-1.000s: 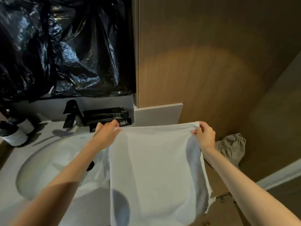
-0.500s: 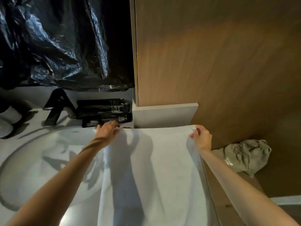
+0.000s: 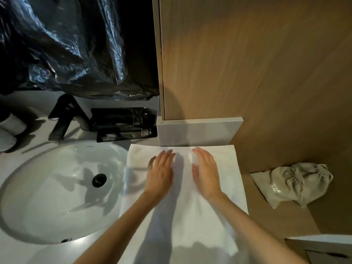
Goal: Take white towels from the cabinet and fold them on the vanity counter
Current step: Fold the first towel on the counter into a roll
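Head view: a soft white cloth towel (image 3: 190,221) is seen spread flat on the pale vanity surface (image 3: 22,252) at centre frame, right of the white oval sink (image 3: 57,197). The left hand (image 3: 161,174) and right hand (image 3: 205,172) are laid flat on it, fingers straight, nothing gripped. The towel is judged light and limp, best pinched at its corners.

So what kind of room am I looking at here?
Most likely a bathroom, perhaps a hotel's: a white sink with a black faucet, black toiletry tubes behind it, and a white towel spread beside it.
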